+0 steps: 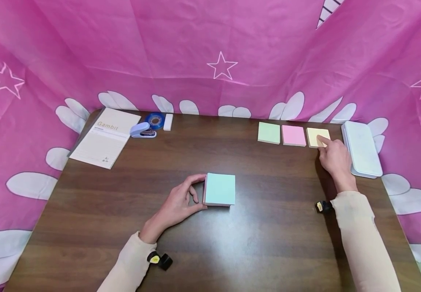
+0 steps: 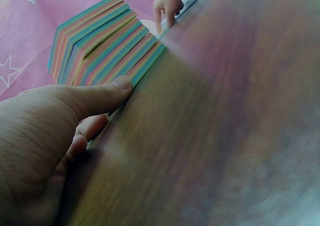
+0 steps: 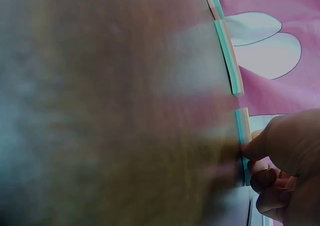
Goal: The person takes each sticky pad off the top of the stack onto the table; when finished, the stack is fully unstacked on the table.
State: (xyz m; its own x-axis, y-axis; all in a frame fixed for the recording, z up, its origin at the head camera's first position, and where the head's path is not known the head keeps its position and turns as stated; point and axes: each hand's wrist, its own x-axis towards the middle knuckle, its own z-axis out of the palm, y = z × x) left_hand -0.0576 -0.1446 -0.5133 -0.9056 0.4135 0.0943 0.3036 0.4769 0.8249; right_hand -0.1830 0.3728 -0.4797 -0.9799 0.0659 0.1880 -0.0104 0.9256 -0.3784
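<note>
So far three thin pads laid at counter's 1 o'clock: green sticky-note pad point(image 1: 269, 132), pink sticky-note pad point(image 1: 293, 135), yellow sticky-note pad point(image 1: 317, 137). My right hand point(image 1: 335, 157) presses yellow sticky-note pad, forefinger out. My left hand point(image 1: 181, 200) clamps thick multicolour note block point(image 1: 219, 189), centre; most of it seems undivided.

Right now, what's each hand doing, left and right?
Left hand: thumb and fingers grip the side of the big multicolour note block.
Right hand: fingertip presses on the yellow sticky pad, other fingers curled, holding nothing.

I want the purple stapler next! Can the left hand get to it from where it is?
Probably yes. The left hand holds the side of the note block, and the stapler sits farther back on the left. Only bare table lies between them, so nothing blocks it, but the hand must let go first.
</note>
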